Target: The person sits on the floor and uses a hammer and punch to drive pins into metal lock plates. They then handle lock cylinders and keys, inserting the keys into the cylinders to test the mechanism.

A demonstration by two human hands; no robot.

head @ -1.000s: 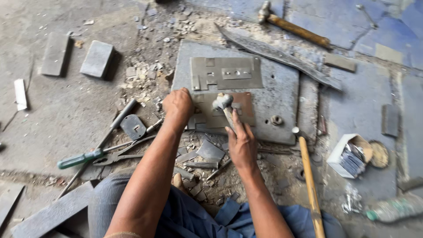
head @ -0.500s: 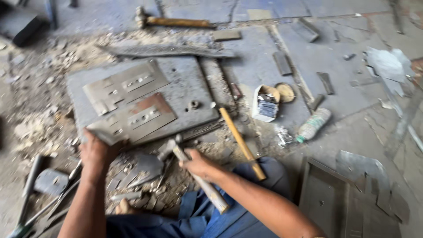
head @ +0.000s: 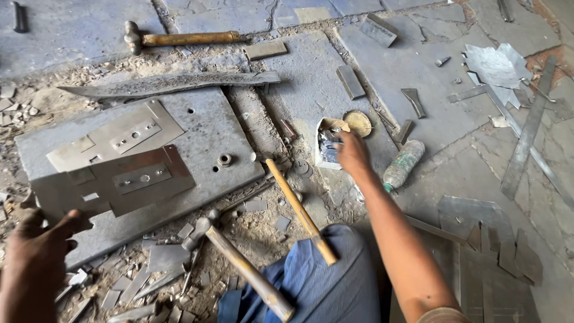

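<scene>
My left hand [head: 36, 251] grips the near left corner of a rusty cut metal plate [head: 119, 179] that rests on a thick steel slab [head: 209, 134]. A second, paler plate [head: 113, 137] lies just behind it. My right hand [head: 353, 152] is stretched out to a small white box [head: 326, 146] of little metal pieces, fingertips at its opening. Whether they hold anything is hidden. A wooden-handled hammer [head: 239, 266] lies on the floor by my knee, held by neither hand.
A wooden stick [head: 299, 209] rests across my blue-clad leg. Beside the box are a round lid [head: 359, 122] and a plastic bottle [head: 403, 164]. Another hammer [head: 179, 39] and a long jagged strip [head: 167, 84] lie beyond the slab. Sheet offcuts [head: 496, 66] and scraps [head: 161, 263] litter the floor.
My right hand has let go of the hammer, which now lies on the floor, and has reached right to the white box. My left hand keeps its hold on the plate.
</scene>
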